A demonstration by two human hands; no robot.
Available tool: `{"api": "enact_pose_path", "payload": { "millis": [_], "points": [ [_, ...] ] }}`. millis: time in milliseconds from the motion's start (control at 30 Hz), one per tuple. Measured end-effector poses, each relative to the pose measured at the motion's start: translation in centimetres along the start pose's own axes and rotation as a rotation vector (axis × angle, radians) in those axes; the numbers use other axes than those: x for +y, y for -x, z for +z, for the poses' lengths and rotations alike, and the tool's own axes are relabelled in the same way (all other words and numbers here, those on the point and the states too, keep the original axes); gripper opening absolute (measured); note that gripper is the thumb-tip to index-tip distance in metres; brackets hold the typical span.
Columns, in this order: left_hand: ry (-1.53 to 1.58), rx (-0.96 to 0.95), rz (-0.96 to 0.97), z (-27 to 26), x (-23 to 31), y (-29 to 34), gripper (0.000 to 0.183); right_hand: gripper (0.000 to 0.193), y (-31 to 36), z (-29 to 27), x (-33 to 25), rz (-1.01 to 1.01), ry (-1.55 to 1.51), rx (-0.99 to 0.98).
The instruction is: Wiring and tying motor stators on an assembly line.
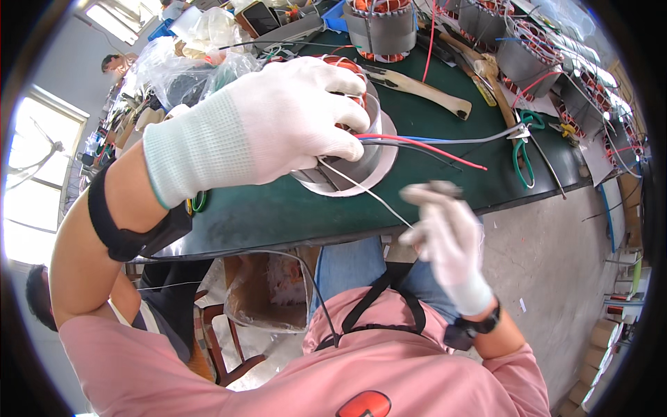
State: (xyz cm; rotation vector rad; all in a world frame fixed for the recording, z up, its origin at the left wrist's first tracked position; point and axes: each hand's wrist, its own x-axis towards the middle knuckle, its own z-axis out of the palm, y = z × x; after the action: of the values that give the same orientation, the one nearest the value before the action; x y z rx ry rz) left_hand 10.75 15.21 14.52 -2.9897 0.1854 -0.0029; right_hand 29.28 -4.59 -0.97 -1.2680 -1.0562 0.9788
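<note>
A motor stator (375,115) with a grey metal shell and orange copper windings stands on the green table in front of me. My left hand (299,118), in a white knit glove, curls its fingers over the near left of the stator and hides much of it. Red (431,147), blue and black leads come out beside those fingertips and point right. From under the left hand a thin white cord (368,191) stretches taut toward me, down to my right hand (445,240). That gloved hand is closed on the cord's end, its fingers blurred by motion.
More wound stators (381,31) stand at the back and right. A wooden paddle-shaped tool (420,90), green-handled scissors (522,156) and a screwdriver-like rod (549,167) lie to the right. Clear plastic bags (184,66) crowd the left back. A lined carton (271,285) sits below the table edge.
</note>
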Motion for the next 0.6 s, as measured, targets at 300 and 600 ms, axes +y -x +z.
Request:
{"api": "enact_pose_path", "payload": {
  "millis": [300,600],
  "points": [
    [-0.088,0.041,-0.068,0.4,0.6,0.9,0.03,0.033,-0.7,1.8,-3.1,-0.36,0.285,-0.147],
    [-0.124,-0.018,-0.102,0.4,1.4,1.5,0.032,0.034,-3.0,6.7,1.4,-0.027,-0.631,-0.27]
  ]
}}
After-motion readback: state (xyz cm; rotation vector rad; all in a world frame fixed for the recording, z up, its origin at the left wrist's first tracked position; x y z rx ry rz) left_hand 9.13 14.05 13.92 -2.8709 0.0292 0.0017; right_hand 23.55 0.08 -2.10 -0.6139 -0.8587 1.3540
